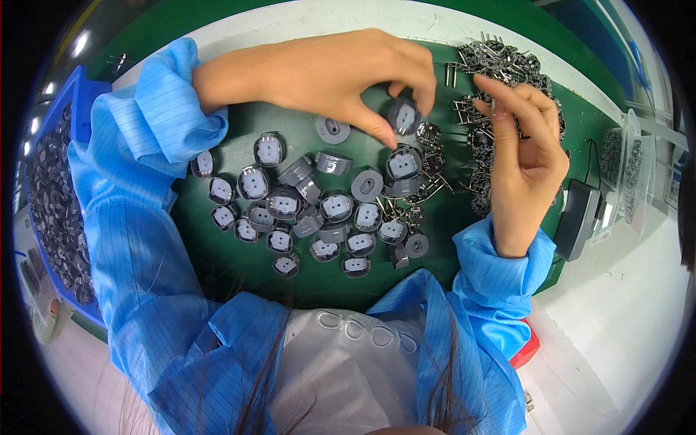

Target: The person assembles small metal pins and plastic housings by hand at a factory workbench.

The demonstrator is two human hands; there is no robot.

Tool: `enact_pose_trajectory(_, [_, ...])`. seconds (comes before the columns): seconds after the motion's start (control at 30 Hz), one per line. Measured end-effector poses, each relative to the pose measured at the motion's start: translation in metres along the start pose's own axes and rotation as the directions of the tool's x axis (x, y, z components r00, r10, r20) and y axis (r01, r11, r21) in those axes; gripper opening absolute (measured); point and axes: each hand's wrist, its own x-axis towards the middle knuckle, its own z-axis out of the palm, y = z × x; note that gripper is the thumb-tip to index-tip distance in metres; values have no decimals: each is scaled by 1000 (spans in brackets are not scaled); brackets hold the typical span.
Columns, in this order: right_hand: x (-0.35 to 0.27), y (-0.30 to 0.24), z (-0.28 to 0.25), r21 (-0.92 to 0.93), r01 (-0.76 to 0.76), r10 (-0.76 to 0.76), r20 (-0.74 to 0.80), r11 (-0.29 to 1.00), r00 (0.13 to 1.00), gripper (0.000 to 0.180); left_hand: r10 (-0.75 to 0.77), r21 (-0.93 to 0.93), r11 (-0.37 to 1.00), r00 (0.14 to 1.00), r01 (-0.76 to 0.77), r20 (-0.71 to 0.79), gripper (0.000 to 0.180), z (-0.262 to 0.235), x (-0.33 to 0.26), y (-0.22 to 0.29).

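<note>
My left hand (362, 80) reaches in from the left, over the far middle of the green mat. Its thumb and fingers are closed around a round dark-grey plug housing (404, 118) with a light-grey face. My right hand (528, 145) is raised at the right, beside the metal prong parts. Its thumb and index finger are brought close together, with a sliver of something pale at their tips, too small to make out. Below my left hand, several similar housings (336, 207) lie scattered, some face up, some on their sides or turned over.
A heap of metal prong parts (500, 65) covers the mat's right side. To the left stands a blue bin (81, 101) full of dark small parts. At the right are a black box-like device (578, 217) and a clear plastic tray (631, 167).
</note>
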Motion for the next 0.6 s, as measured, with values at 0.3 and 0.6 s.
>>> enact_pose_trajectory(0.3, [-1,-2,-2,-110,36,-27,88,993,996,22,-126,-227,969,983,93,-133,32,3,1,7])
enact_pose_trajectory(0.6, [-8,-9,3,93,-20,11,95,995,995,14,-223,-430,899,936,89,-273,31,12,2,22])
